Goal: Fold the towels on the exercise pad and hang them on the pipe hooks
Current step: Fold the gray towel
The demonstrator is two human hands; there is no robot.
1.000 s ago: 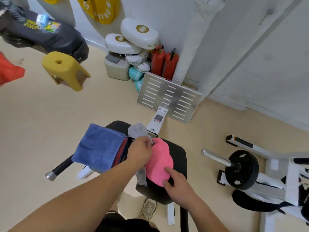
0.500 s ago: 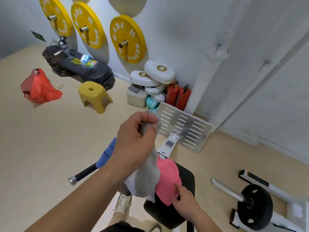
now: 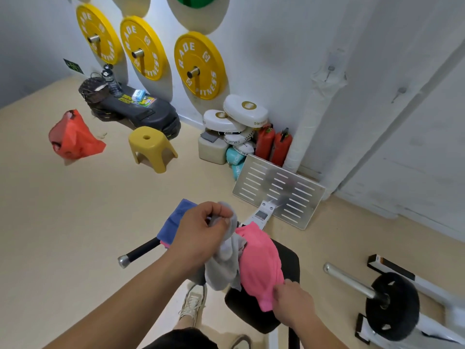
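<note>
Up front, the left hand [image 3: 201, 233] is raised above the black padded surface [image 3: 286, 255], fingers and thumb bunched on one end of the grey towel [image 3: 224, 265]. That towel hangs crumpled from the grip, its long axis running downward, and its loose lower end falls at the near left edge of the surface. Just beside it and touching it, the pink towel [image 3: 259, 260] lies along the surface. Its long axis runs from the far end, by the slotted metal plate [image 3: 279, 190], toward the person. The right hand [image 3: 292, 303] pinches its near end, which droops over the edge. The two hands are apart, each clamped on its own towel. A blue towel [image 3: 176, 220] lies at the far left, mostly hidden behind the left hand.

Beyond, the beige floor holds a yellow stool [image 3: 151, 147] and a red bag [image 3: 73, 137]. Yellow weight plates [image 3: 198, 64] hang on the white wall. A wrapped white pipe [image 3: 309, 117] stands in the corner with a hook [image 3: 330, 69] near its top, well apart from the towels.
</note>
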